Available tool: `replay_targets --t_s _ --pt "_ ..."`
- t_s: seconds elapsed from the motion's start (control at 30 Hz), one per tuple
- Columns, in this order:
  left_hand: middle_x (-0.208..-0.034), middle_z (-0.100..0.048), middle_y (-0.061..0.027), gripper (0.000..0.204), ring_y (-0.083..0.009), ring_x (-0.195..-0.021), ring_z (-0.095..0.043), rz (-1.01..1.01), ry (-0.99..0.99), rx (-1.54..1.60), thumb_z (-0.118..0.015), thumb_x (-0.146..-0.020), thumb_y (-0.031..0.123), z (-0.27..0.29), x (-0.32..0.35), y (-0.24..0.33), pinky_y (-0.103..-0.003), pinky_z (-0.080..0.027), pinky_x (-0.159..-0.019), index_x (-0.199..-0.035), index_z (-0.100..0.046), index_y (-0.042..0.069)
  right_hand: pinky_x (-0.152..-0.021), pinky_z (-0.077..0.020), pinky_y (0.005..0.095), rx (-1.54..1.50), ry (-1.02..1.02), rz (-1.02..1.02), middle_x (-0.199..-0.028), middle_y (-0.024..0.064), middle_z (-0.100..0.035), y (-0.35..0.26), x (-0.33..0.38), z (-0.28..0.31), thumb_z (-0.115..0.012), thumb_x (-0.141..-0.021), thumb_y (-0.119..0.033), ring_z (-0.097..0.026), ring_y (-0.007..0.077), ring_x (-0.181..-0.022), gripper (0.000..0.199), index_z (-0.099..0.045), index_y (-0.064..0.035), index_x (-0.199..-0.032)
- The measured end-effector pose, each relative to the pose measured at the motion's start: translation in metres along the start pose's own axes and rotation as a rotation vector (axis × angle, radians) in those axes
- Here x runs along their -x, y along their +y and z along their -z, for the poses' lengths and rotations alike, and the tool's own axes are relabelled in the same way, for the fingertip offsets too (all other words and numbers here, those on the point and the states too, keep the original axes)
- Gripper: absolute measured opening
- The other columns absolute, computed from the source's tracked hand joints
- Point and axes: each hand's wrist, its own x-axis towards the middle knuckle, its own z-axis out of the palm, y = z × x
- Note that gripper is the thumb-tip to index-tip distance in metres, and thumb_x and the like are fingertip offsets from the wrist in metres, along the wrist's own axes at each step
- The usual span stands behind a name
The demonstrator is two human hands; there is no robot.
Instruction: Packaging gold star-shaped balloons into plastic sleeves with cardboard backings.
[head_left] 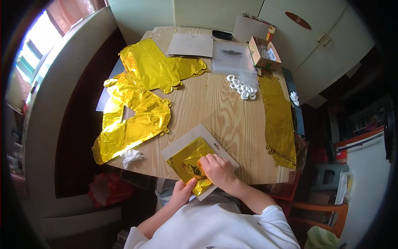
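Observation:
At the front edge of the table, a folded gold foil balloon [182, 155] lies flat on a pale card [217, 145] with a hang hole. My left hand [183, 193] grips the near corner of the foil, its thumb pressed on top and its other fingers partly hidden. With curled fingers, my right hand [217, 170] pinches the foil near its middle, where it is bunched and creased. Two large unfolded gold foil balloons, one upper [153, 62] and one lower [141, 118], are spread over the table's left side. Another long gold foil piece [278, 120] lies along the right edge.
Several white ribbon rolls [244, 88] sit right of centre. Behind them are clear plastic bags [232, 62], a white card stack [190, 45], a black object [222, 35] and an open cardboard box [267, 62]. Crumpled white tissue [132, 157] rests at the front left edge.

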Motion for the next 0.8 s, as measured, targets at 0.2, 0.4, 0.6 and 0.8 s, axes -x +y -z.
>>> replay_targets --t_s 0.2,0.4,0.6,0.8 --pt "-0.100 -0.065 -0.0077 0.023 -0.0153 -0.086 -0.067 0.092 0.122 -0.025 -0.052 -0.102 0.017 -0.009 0.009 0.007 -0.030 -0.058 -0.077 -0.116 -0.055 -0.001 -0.061 -0.0503 0.0323 -0.058 -0.030 0.014 -0.074 0.0038 -0.052 -0.003 0.004 0.002 -0.063 -0.079 -0.010 -0.060 0.0198 -0.071 0.008 -0.056 -0.0099 -0.083" --pt "-0.098 -0.068 -0.0104 0.020 -0.0190 -0.083 -0.070 0.157 0.117 0.017 -0.052 -0.101 0.014 0.019 0.029 0.014 -0.028 -0.059 -0.074 -0.112 -0.058 -0.001 -0.062 -0.0496 0.0323 -0.074 -0.058 0.026 -0.077 0.0027 -0.053 -0.004 0.012 0.000 -0.061 -0.079 -0.011 -0.059 0.0195 -0.073 0.008 -0.058 -0.0107 -0.086" --pt "-0.098 -0.069 -0.0112 0.018 -0.0191 -0.085 -0.071 0.137 0.168 -0.067 -0.051 -0.101 0.013 0.002 0.028 0.018 -0.028 -0.059 -0.073 -0.107 -0.060 -0.002 -0.062 -0.0495 0.0313 -0.063 -0.062 0.030 -0.077 0.0017 -0.052 -0.009 0.014 -0.005 -0.060 -0.079 -0.012 -0.058 0.0183 -0.073 0.008 -0.058 -0.0114 -0.087" --pt "-0.096 -0.069 -0.0110 0.018 -0.0179 -0.082 -0.071 0.079 0.143 -0.077 -0.053 -0.101 0.013 0.006 0.018 0.006 -0.028 -0.059 -0.073 -0.104 -0.061 -0.002 -0.059 -0.0493 0.0309 -0.037 -0.032 0.016 -0.076 0.0014 -0.052 -0.004 0.013 0.000 -0.061 -0.078 -0.012 -0.058 0.0174 -0.071 0.007 -0.057 -0.0120 -0.084"
